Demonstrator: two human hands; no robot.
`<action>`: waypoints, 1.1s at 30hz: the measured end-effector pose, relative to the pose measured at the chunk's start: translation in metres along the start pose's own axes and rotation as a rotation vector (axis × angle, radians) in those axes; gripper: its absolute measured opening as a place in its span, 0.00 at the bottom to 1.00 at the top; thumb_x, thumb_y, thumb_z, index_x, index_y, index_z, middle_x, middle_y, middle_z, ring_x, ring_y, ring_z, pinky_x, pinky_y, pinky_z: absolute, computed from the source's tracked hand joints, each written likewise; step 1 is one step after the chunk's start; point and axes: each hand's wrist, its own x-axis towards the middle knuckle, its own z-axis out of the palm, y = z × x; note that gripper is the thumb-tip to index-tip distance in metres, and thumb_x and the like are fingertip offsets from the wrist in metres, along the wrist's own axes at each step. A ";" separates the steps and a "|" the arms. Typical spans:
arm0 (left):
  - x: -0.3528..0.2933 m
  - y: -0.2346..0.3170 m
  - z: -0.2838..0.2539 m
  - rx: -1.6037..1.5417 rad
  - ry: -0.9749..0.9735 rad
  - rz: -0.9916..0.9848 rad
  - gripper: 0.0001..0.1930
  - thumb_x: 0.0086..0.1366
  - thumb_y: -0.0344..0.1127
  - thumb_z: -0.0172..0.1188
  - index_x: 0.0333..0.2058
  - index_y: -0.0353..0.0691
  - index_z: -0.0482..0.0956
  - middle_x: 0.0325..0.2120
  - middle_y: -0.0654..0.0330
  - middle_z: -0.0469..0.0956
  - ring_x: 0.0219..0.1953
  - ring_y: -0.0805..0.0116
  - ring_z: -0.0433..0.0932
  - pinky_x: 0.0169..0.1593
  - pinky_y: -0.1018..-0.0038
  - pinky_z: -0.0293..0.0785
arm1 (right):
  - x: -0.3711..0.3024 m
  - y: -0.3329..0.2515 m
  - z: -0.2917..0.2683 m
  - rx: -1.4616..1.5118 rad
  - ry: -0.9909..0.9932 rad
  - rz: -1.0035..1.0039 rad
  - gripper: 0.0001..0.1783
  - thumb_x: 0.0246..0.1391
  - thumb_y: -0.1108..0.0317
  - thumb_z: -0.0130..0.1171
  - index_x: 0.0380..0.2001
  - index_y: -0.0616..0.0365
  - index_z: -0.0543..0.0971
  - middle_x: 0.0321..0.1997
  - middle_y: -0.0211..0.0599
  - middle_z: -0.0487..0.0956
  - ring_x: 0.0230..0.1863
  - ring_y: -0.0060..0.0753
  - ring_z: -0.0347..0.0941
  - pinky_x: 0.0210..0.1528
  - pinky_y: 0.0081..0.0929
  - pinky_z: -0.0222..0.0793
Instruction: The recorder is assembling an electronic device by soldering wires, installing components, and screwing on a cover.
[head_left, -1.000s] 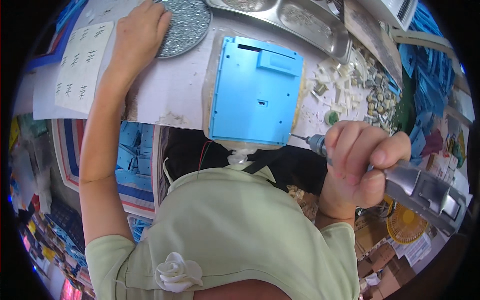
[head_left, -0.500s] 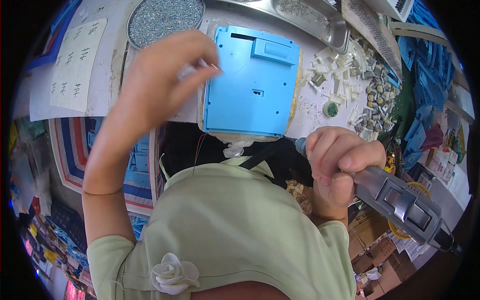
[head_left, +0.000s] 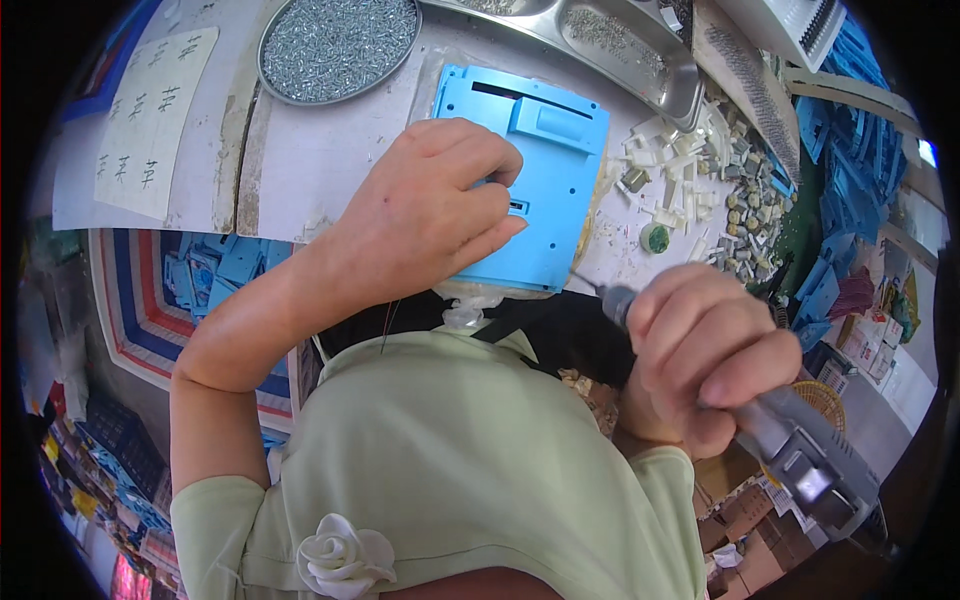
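A light-blue plastic panel (head_left: 560, 165) lies on a padded, plastic-wrapped block at the table's front edge. It has a raised rectangular part, a long slot and a small dark opening. Over its left half is my left hand (head_left: 440, 200), fingers curled and pressed together, fingertips beside the small opening. Whatever they pinch is hidden. My right hand (head_left: 705, 345) is wrapped round a grey electric screwdriver (head_left: 800, 465), off the panel's near right corner. The screwdriver's bit (head_left: 588, 283) points up and left toward the panel, apart from it.
A round metal tray of screws (head_left: 340, 50) stands at the far left, with a steel compartment tray (head_left: 685, 90) at the back. Small white and metal parts (head_left: 690, 170) lie scattered right of the panel. A striped bag (head_left: 130, 320) with blue pieces is at the lower left.
My left hand has moved right and toward me, from beside the panel's left edge onto its middle. My right hand and the screwdriver have shifted slightly right and nearer to me.
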 end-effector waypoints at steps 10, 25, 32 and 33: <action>-0.004 -0.002 0.003 -0.120 0.046 -0.048 0.10 0.54 0.27 0.66 0.27 0.37 0.71 0.43 0.53 0.77 0.45 0.50 0.77 0.52 0.58 0.72 | 0.018 0.024 0.005 -0.058 -0.088 0.085 0.15 0.48 0.77 0.74 0.29 0.60 0.73 0.19 0.32 0.75 0.18 0.35 0.73 0.25 0.36 0.74; -0.001 -0.007 0.001 -0.067 0.007 -0.075 0.11 0.53 0.29 0.69 0.26 0.37 0.72 0.47 0.56 0.79 0.49 0.53 0.77 0.51 0.58 0.73 | 0.063 0.042 -0.034 0.009 0.100 -0.093 0.12 0.62 0.73 0.64 0.35 0.58 0.68 0.18 0.34 0.73 0.17 0.29 0.67 0.24 0.31 0.69; -0.002 -0.006 0.004 -0.057 -0.004 -0.057 0.09 0.53 0.28 0.69 0.29 0.36 0.76 0.54 0.56 0.79 0.56 0.55 0.76 0.53 0.57 0.73 | 0.072 0.085 -0.050 -0.045 0.115 -0.031 0.12 0.62 0.77 0.62 0.37 0.61 0.67 0.21 0.34 0.74 0.21 0.24 0.69 0.25 0.27 0.69; -0.001 -0.006 0.004 -0.063 0.000 -0.057 0.09 0.53 0.28 0.69 0.30 0.36 0.77 0.54 0.56 0.79 0.56 0.55 0.76 0.53 0.57 0.73 | 0.072 0.087 -0.048 -0.059 0.143 -0.028 0.12 0.61 0.78 0.63 0.37 0.62 0.68 0.21 0.34 0.74 0.21 0.24 0.69 0.25 0.27 0.69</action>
